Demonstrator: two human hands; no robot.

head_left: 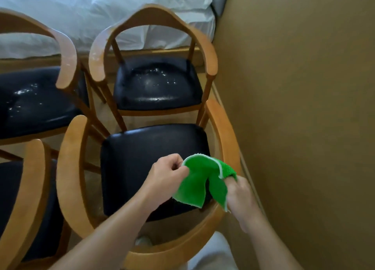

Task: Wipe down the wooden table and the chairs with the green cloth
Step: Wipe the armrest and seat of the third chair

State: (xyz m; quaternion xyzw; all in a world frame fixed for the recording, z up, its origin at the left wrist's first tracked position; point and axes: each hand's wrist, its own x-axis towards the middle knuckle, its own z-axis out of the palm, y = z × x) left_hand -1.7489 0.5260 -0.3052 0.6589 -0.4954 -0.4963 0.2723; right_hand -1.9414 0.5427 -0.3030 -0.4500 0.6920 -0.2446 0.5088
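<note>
We hold the green cloth (199,183) w/ both hands over the near chair (146,168), right side of seat. Left hand (168,173) pinches its top edge, right hand (240,190) grips the right fold. Cloth looks soft, light, floppy; prob best bunched flat in the palm. Far chair (156,87) seat looks speckled.

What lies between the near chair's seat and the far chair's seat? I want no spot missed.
In the head view, only the far chair's wooden front rail and a strip of floor separate it from the near chair.
</note>
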